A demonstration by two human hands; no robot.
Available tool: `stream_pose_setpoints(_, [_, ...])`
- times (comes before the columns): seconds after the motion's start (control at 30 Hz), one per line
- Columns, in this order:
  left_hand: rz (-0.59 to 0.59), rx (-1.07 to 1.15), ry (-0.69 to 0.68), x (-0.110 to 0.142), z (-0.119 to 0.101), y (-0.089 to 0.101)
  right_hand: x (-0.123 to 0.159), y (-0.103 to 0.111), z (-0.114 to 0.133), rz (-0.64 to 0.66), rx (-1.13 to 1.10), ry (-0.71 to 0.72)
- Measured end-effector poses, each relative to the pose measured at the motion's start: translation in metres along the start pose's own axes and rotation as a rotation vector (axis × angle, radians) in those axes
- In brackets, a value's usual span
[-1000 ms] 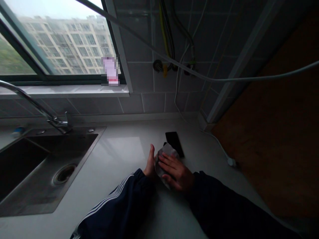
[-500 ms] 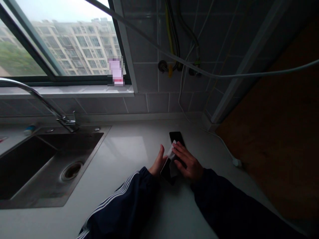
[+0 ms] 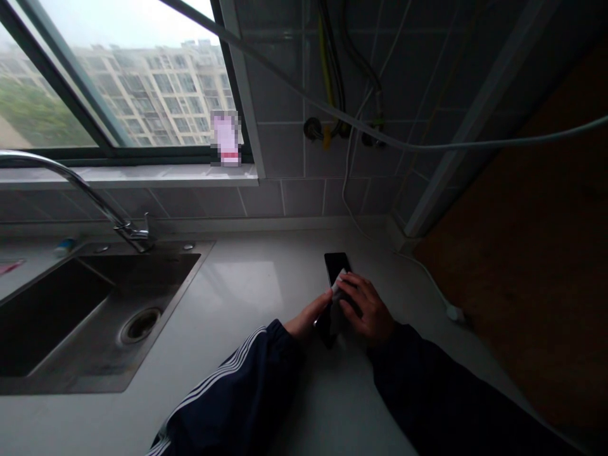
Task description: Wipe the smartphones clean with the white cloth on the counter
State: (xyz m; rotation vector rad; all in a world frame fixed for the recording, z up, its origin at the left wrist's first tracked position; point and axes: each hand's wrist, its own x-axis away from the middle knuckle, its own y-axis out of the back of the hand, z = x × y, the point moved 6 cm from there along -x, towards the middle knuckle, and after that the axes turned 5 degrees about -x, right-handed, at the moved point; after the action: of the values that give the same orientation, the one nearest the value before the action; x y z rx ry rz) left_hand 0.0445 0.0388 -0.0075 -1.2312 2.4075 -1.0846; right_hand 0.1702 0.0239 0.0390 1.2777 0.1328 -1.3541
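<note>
My left hand (image 3: 308,318) grips the side of a dark smartphone (image 3: 323,329) above the counter, its thumb lying along the near edge. Over the upper part of that phone, my right hand (image 3: 368,310) presses a white tissue (image 3: 338,282) with bent fingers. Part of the phone's face is covered by the tissue and the right hand. Just behind, a second dark flat rectangular thing (image 3: 336,261), which looks like another phone, lies on the countertop and is partly hidden by the right hand.
To the left, a steel sink (image 3: 164,329) with a chrome faucet (image 3: 130,231) is set into the white countertop (image 3: 237,380). A white cable with a plug (image 3: 455,313) lies at the right. A loose cable (image 3: 285,66) hangs across the view. A brown wooden panel (image 3: 522,253) stands on the right.
My left thumb has come down from its raised position onto the phone's edge. The right hand with the tissue has shifted slightly right, and the view has moved a little.
</note>
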Motion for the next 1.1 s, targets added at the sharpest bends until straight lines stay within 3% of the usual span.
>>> stream_pose_setpoints(0.17, [0.026,-0.231,-0.083,0.003,-0.011,-0.006,-0.002,0.004,-0.004,-0.024,0.024,-0.059])
stream_pose_setpoints(0.43, [-0.051,-0.243,-0.096,-0.001,-0.006,0.003,-0.004,0.003,0.012,0.001,-0.071,0.046])
stream_pose_setpoints(0.7, [-0.017,-0.323,-0.154,-0.004,-0.005,0.01,-0.005,0.008,0.022,0.034,-0.13,0.112])
stream_pose_setpoints(0.9, [0.045,-0.316,-0.114,-0.001,-0.006,-0.002,-0.005,0.011,0.001,-0.027,-0.026,0.013])
stream_pose_setpoints(1.1, [0.001,-0.317,-0.093,0.003,-0.01,-0.005,-0.003,0.01,-0.005,-0.046,-0.145,-0.133])
